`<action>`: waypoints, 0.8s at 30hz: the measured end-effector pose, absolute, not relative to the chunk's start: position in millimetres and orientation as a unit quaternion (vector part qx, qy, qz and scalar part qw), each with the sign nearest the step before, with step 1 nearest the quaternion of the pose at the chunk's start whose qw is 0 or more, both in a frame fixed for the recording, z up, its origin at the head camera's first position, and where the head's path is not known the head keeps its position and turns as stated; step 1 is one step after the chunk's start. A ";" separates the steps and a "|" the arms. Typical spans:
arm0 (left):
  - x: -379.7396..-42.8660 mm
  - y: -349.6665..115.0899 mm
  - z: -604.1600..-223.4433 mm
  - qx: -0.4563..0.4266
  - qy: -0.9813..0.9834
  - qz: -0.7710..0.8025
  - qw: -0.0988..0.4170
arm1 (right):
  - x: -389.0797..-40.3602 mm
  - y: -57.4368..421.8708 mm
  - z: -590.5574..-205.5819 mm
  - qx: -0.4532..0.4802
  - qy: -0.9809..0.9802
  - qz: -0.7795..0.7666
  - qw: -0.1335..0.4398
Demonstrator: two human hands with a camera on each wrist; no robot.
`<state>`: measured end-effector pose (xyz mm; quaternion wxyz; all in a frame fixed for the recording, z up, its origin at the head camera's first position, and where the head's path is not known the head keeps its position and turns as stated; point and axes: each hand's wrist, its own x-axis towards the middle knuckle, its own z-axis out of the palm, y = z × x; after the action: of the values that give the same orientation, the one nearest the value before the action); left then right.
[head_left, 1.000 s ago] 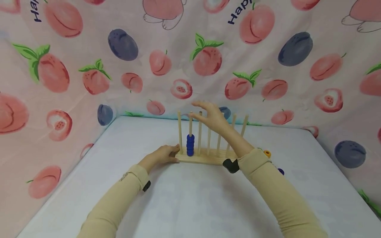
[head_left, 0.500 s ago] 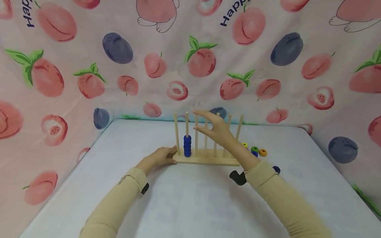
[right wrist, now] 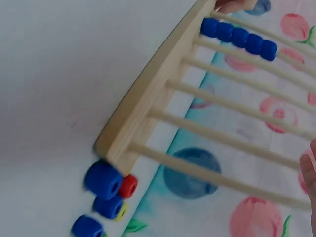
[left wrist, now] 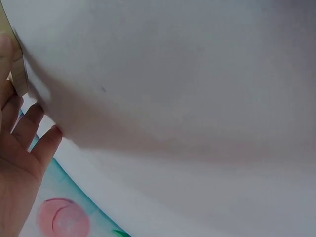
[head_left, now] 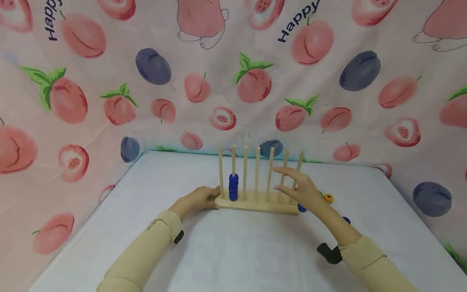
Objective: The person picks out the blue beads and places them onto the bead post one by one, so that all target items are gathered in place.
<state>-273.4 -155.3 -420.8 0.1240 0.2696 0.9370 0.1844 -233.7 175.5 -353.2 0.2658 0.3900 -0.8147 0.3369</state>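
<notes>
A wooden peg stand [head_left: 259,206] with several upright pegs stands on the white table. Blue beads [head_left: 233,187] are stacked on its second peg from the left. My left hand [head_left: 197,198] grips the left end of the base, thumb at the front and fingers behind; the left wrist view shows this hand [left wrist: 24,158] at the base's end. Near the right-hand pegs, my right hand [head_left: 306,192] hovers with thumb and fingers apart, holding nothing. Loose beads lie by the stand's right end: a blue bead [right wrist: 102,178], a red bead [right wrist: 128,186] and others partly hidden.
Farther right lie an orange bead [head_left: 328,198] and another blue bead [head_left: 346,220], partly behind the right forearm. A fruit-printed cloth [head_left: 168,129] hangs behind the table and along its sides. Each wrist carries a black device [head_left: 330,253].
My right hand has moved right and down, from above the left-hand pegs to beside the right-hand ones. The left hand stays on the base, and the bead stack looks the same.
</notes>
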 end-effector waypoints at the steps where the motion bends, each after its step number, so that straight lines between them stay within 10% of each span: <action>1: -273.5 -154.0 -421.0 0.270 0.937 0.184 0.123 | -233.2 182.4 -355.3 0.384 -0.817 0.336 0.267; 24: -277.7 -151.2 -420.0 0.263 0.941 0.177 0.118 | -223.7 285.4 -388.6 0.290 -0.909 0.240 0.180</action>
<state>-277.7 -151.2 -420.0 0.1175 0.2629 0.9411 0.1772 -223.7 285.4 -388.6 0.1805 0.2901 -0.9086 0.2401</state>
